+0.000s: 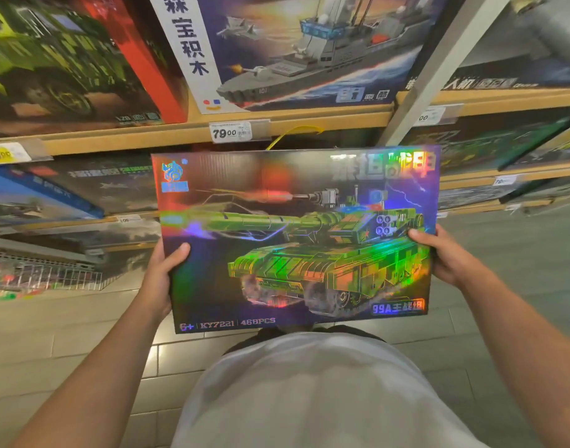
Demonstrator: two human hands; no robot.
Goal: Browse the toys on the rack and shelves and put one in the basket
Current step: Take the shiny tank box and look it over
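Tank kit box (296, 240): large flat carton, glossy holographic face, held in front of the shelves (277, 124). Left hand (160, 279) and right hand (445, 257) clamp opposite side edges, thumbs on front, fingers hidden behind. Likely stiff, light, slippery; grip by edges.

A large, flat toy box (296, 240) is held up face-on in front of the shelves, gripped at its lower left edge by the left hand (162, 279) and at its right edge by the right hand (442, 253), thumbs on the front. Its shiny holographic cover shows a green camouflage brick-built tank with its gun pointing left. Along the bottom edge it reads "6+ KY7221 468PCS"; a label sits in the lower right corner.
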